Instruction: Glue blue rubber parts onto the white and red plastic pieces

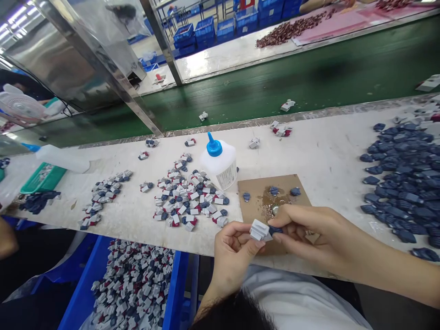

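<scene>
Between the fingers of my left hand [237,247] is a small light-grey plastic part [259,230] with a stepped, blocky shape. My right hand [305,229] pinches a dark blue piece [275,230] against the grey part's right side; whether the two are joined I cannot tell. Just beyond my hands lies a brown cardboard sheet [250,211] with a wet, glue-like patch [280,196] and a few dark blue pieces [294,191] on it. Behind the cardboard's left corner stands a white bottle [220,166] with a blue nozzle.
Grey, red and blue assembled parts [192,195] are heaped left of the cardboard. Loose dark blue pieces [409,183] pile up at right. A blue bin [90,279] full of parts sits below the table edge. A green conveyor belt [240,98] runs behind. Another person's arm [7,238] shows at left.
</scene>
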The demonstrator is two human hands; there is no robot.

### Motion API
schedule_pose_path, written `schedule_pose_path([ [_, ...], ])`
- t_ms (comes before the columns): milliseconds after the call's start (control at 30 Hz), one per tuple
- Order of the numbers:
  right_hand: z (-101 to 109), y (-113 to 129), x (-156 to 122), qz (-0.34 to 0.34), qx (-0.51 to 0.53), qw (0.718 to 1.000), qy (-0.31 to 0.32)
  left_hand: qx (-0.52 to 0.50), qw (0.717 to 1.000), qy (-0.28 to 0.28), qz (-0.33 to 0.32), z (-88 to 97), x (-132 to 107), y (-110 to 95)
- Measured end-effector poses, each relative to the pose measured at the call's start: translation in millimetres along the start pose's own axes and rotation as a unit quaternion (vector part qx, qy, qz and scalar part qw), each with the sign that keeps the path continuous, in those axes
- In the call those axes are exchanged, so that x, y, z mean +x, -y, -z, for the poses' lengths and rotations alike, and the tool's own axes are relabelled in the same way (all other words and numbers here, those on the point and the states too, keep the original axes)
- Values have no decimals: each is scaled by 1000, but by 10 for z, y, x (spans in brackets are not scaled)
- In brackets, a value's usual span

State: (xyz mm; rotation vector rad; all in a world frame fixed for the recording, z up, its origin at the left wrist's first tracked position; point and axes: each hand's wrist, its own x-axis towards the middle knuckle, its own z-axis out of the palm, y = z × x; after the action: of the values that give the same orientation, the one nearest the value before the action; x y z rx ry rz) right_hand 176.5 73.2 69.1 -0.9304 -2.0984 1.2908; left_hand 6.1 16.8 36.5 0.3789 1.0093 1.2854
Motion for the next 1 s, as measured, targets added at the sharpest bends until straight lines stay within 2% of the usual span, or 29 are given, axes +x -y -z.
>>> schedule_pose_path([
  [167, 37, -86, -21, -73, 86, 993, 32, 8, 999, 36, 0, -24, -28, 34],
  [200, 53, -94, -10, -70, 97, 993, 9, 7, 999, 49, 9, -40, -28, 44],
  [267, 65, -83, 41, -71, 146, 983, -91, 11, 997, 69, 25, -83, -20, 65],
  [333, 27, -41, 115, -123, 234, 949, -172, 23, 996, 83, 28, -132, -3, 93],
  [400, -64, 3, 171, -197, 316, 912, -171, 45, 994, 93, 18, -173, 12, 141],
  [467, -183, 16, 174, -226, 349, 894, -166, 84, 992, 97, -3, -195, 12, 212],
  [600, -407, -53, 39, -169, 327, 899, -236, 223, 968, 106, -52, -135, -38, 318],
  [700, -505, -161, -47, -134, 299, 922, -206, 334, 930, 126, -88, 64, -41, 183],
  [733, -509, -212, -58, -128, 296, 927, -190, 372, 915, 109, -113, 164, -20, 82],
  [800, -452, -348, -64, -131, 282, 930, -197, 449, 875, 29, -180, 397, 58, -181],
  [867, -301, -537, -81, -164, 249, 912, -281, 527, 811, -78, -242, 623, 172, -477],
  [933, -79, -776, -133, -205, 207, 883, -369, 600, 739, -148, -268, 778, 308, -765],
  [967, 45, -908, -175, -204, 179, 879, -392, 636, 704, -161, -272, 816, 383, -907],
  [1000, 166, -1041, -223, -186, 141, 900, -367, 667, 674, -164, -273, 825, 464, -1056],
])
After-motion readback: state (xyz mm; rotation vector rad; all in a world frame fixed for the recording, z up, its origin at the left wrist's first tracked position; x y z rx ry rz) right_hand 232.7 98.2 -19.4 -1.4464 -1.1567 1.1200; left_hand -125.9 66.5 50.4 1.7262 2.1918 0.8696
